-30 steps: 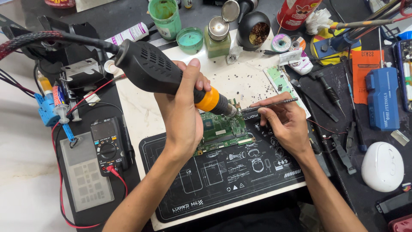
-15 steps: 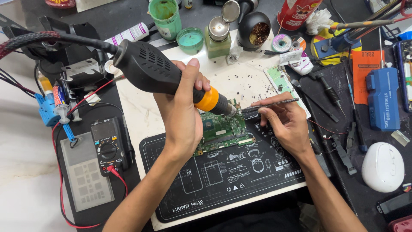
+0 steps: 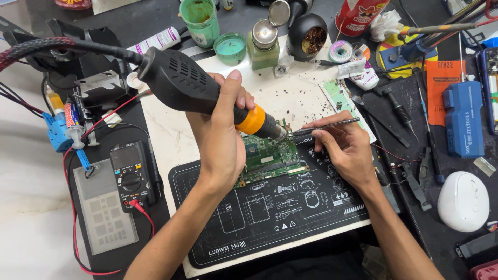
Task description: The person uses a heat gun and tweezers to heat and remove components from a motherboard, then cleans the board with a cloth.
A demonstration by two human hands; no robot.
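Observation:
My left hand (image 3: pixel 220 129) grips a black hot-air handpiece (image 3: pixel 187 85) with an orange collar, its metal nozzle pointing down at the upper right corner of a green circuit board (image 3: pixel 267 158). The board lies on a black printed work mat (image 3: pixel 270 218). My right hand (image 3: pixel 345 150) holds thin metal tweezers (image 3: pixel 324 126), whose tips meet the board right by the nozzle. A braided hose runs from the handpiece off to the upper left.
A black multimeter (image 3: pixel 132 176) with red leads and a grey stencil plate (image 3: pixel 104 207) lie left. Green cup (image 3: pixel 199 21), solder tip cleaner (image 3: pixel 308 36), bottles and solder spool stand behind. Screwdrivers, a blue tool box (image 3: pixel 461 119) and a white mouse (image 3: pixel 461 199) lie right.

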